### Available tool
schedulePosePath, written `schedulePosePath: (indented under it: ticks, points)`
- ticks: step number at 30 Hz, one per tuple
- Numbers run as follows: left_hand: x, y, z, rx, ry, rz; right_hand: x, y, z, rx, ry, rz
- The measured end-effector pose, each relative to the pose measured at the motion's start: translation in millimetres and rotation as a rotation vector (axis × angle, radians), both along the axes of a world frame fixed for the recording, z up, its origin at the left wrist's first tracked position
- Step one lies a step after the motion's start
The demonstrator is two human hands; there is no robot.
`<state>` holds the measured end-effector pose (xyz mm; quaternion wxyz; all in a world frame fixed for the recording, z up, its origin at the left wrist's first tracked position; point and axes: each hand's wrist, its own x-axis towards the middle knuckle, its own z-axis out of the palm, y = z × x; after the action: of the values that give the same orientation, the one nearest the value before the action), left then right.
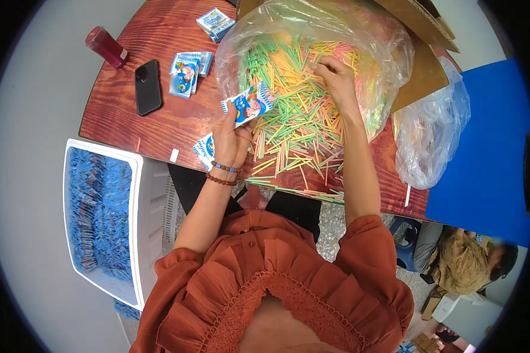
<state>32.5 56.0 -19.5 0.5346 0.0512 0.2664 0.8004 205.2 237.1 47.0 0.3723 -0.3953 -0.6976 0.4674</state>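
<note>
My left hand (234,138) grips a small blue-and-white printed packet (249,106), held over the near left side of a heap of thin sticks (294,117) in green, yellow, pink and orange. Another such packet (205,151) lies beneath that wrist. The heap spills from a clear plastic bag (232,62) onto the table. Over the heap's far right part, my right hand (337,81) has thumb and fingers drawn together; whatever is between them is too small to make out.
On the red wood-grain table (115,112) are a black phone (148,87), a red bottle (106,47) and stacked packets (184,76) (215,25). A cardboard box (421,76) and a crumpled clear bag (427,144) stand right. A white bin (136,217) of blue packets sits left; another person (465,262) is lower right.
</note>
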Motion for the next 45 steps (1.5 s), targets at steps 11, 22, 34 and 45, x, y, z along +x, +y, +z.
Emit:
schedulePosePath:
  ticks: [11, 22, 34, 45]
  points:
    - [2.8, -9.6, 12.0, 0.038, 0.051, 0.003, -56.9, -109.0, 26.2, -0.098, 0.446, -0.038]
    - [-23.6, -17.9, 2.4, 0.187, -0.176, 0.061, -85.8, -129.6, 21.5, 0.277, 0.169, 0.127]
    - [-53.5, -27.6, 4.9, 0.341, -0.278, 0.075, -130.0, -138.0, 34.4, 0.203, -0.165, 0.248]
    - [-113.6, -34.6, 0.0, -0.1, 0.237, 0.441, -219.6, -78.2, -23.4, 0.335, -0.281, 0.287]
